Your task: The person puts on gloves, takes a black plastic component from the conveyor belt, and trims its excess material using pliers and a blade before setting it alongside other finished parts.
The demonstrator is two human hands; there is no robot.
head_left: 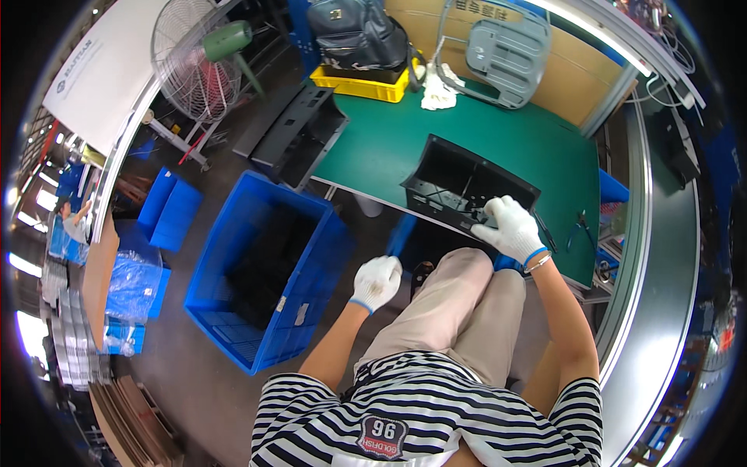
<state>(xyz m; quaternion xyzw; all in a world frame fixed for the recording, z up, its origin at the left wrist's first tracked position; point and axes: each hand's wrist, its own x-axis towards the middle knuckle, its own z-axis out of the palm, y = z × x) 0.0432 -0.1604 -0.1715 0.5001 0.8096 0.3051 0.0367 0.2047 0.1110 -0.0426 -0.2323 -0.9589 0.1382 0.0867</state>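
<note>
A black plastic part (pixel 459 187), long and hollow like a trough, lies on the front edge of the green worktable (pixel 373 140). My right hand (pixel 515 232), in a white glove with a blue cuff, is at its near right corner, thumb along the front edge and fingers bent over into it. Low on the left, my gloved left hand (pixel 377 282) is off the table with its fingers curled in. What it holds, if anything, is hidden. A similar black part (pixel 292 132) stands at the table's left end.
A blue crate (pixel 272 327) with dark contents stands left. Pliers (pixel 580 226) lie at the table's right; a yellow bin (pixel 362 88) with a backpack (pixel 356 35), a white cloth (pixel 440 89) and a grey folding chair (pixel 506 58) are behind. A fan (pixel 198 58) stands far left.
</note>
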